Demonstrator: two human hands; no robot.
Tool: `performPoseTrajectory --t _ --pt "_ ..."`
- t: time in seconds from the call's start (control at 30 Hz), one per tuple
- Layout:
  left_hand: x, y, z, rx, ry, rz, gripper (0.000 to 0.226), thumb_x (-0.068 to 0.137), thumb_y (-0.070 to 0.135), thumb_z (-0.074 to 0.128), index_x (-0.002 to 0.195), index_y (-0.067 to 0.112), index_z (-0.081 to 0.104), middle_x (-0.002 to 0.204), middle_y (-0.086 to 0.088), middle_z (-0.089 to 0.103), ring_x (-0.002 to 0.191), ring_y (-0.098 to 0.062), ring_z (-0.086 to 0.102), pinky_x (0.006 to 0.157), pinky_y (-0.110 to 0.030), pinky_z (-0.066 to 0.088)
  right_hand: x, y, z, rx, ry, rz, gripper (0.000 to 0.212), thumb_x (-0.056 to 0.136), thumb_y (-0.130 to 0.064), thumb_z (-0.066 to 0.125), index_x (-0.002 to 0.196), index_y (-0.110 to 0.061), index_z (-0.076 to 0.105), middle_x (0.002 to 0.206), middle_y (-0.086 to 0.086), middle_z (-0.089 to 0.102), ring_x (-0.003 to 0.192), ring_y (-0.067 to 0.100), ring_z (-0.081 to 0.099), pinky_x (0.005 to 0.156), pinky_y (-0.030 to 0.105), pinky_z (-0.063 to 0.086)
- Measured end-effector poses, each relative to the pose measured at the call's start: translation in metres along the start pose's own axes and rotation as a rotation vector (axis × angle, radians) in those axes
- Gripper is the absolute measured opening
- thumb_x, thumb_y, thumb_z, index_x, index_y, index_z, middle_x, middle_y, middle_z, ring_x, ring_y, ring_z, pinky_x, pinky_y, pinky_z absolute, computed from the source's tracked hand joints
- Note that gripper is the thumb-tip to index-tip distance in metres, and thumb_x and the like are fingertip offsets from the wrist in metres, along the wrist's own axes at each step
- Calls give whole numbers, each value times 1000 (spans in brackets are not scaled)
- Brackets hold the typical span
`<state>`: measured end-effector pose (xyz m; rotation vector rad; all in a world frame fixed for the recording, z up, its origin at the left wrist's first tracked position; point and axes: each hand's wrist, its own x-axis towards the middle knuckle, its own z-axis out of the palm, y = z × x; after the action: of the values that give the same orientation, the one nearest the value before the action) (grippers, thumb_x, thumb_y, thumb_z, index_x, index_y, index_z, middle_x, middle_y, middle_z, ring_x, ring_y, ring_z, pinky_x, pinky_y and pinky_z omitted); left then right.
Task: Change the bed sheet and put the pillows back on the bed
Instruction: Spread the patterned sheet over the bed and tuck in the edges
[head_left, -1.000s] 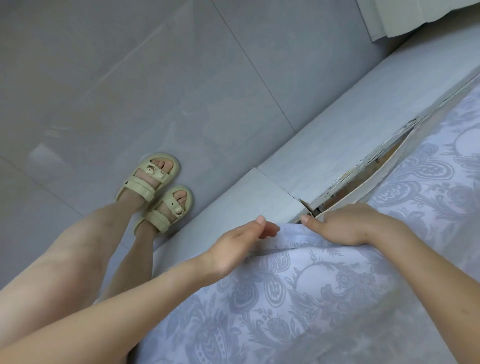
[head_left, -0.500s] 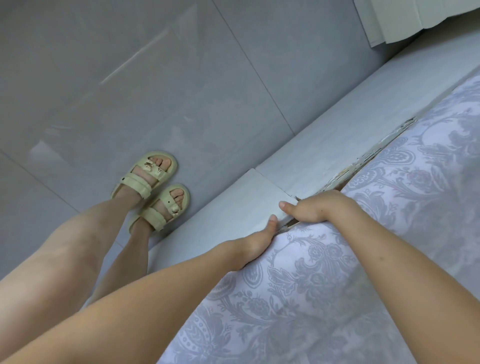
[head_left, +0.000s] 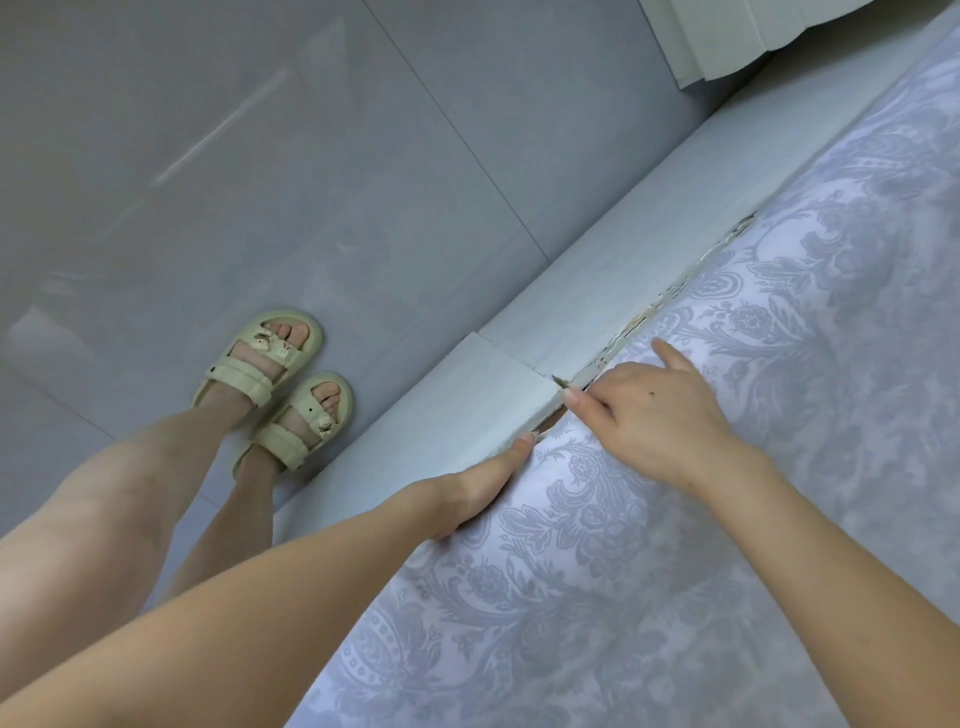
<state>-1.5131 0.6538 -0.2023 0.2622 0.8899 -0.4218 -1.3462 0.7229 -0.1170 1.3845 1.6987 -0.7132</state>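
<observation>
Bed sheet (head_left: 675, 571), floral, lies spread up to the bed frame (head_left: 519, 395) corner. The right hand (head_left: 660, 421) presses it flat there, grip apart, pinning the fold. The left hand (head_left: 467, 493) reaches down the side, likely tucking; its fingers are hidden, so its grip cannot be told.

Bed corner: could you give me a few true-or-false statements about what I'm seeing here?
1. The left hand and the right hand are both at the bed's corner. True.
2. The sheet is plain white. False: it has a grey floral pattern.
3. The person is barefoot. False: they wear pale sandals.
4. The bed frame stands on a grey tiled floor. True.
</observation>
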Motion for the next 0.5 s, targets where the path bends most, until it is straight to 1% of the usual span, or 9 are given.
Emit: performPoseTrajectory --t 0.07,0.13,0.2,0.23,0.27,0.3,0.37,0.43,0.5 --pt "2 1 -5 -10 -8 -29 80 80 83 16 127 32 57 130 4 59 118 -16 55 110 -35 33 13 -2 -1 -2 -61 -11 57 99 -52 10 73 -24 52 97 -5 67 108 12 56 118 40 7" --pt "0 0 -9 -30 15 -7 81 79 83 15 120 32 62 121 6 64 110 -14 60 105 -33 39 22 -5 2 -45 -48 -41 58 99 -51 9 77 -23 56 103 -2 67 111 15 56 117 44 8" --pt "-13 -5 -11 -36 144 61 72 89 72 14 101 26 68 102 6 69 95 -12 62 93 -30 45 21 -6 5 -68 -51 -36 59 100 -49 9 79 -22 57 106 0 67 112 17 56 116 45 9" --pt "-21 -11 -14 -53 256 137 66 94 64 17 92 21 68 95 3 69 88 -15 61 90 -33 47 21 -8 5 -60 -42 -21 58 100 -48 9 73 -21 53 104 1 67 110 18 57 116 45 9" --pt "-30 -19 -20 -85 374 221 61 97 56 22 87 17 67 93 -1 69 85 -18 61 92 -38 46 22 -11 3 -56 -32 -7 60 100 -48 9 70 -20 52 102 1 67 108 18 58 116 45 10" --pt "-39 -30 -28 -102 480 285 56 99 51 26 85 15 67 95 -3 69 87 -19 61 96 -41 45 21 -16 2 -60 -26 7 62 100 -48 9 72 -21 58 101 1 67 106 19 58 116 44 11" --pt "-56 -55 -51 -42 612 313 46 100 47 31 86 23 68 102 4 69 96 -16 60 101 -39 41 15 -32 5 -68 -4 19 65 100 -47 8 92 -21 68 104 2 67 107 20 57 115 44 13" --pt "-64 -81 -74 47 631 247 40 99 45 33 86 30 67 108 10 65 105 -12 55 102 -33 35 5 -57 20 -52 49 -27 68 99 -46 5 99 -21 69 105 1 68 109 21 56 113 43 13" --pt "-65 -101 -91 88 582 196 32 99 38 40 86 30 67 110 11 62 107 -10 52 93 -26 34 -10 -86 35 -1 61 -86 79 89 -48 -5 96 -22 70 100 -1 69 104 21 57 109 40 16"
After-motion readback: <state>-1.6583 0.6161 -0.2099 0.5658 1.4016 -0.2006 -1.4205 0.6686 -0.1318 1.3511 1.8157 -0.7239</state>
